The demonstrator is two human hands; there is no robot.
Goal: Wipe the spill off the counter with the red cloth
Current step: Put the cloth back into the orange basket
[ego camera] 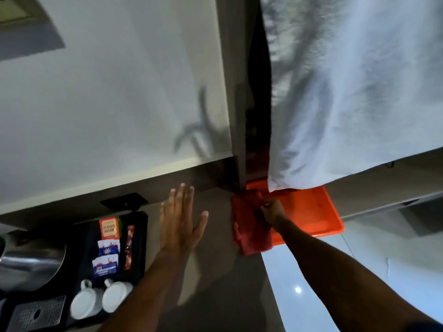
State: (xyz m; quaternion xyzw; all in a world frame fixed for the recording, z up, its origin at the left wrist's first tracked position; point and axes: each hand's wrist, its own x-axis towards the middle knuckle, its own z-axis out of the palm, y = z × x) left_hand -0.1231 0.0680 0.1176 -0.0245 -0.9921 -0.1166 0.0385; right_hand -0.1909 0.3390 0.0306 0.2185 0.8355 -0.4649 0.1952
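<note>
The red cloth [250, 226] hangs crumpled over the left rim of an orange tray [318, 212] at the right end of the grey-brown counter [215, 271]. My right hand [273, 209] is closed on the cloth's upper part. My left hand [181, 219] hovers flat over the counter with fingers spread, holding nothing, a little left of the cloth. I cannot make out any spill on the counter; the frame is blurred.
A black tray [139, 259] with sachets and two white cups [100, 300] sits at the left. A steel kettle [31, 262] and a drip grate [36, 315] lie further left. A white curtain [347, 92] hangs over the orange tray. A white wall panel [107, 92] rises behind the counter.
</note>
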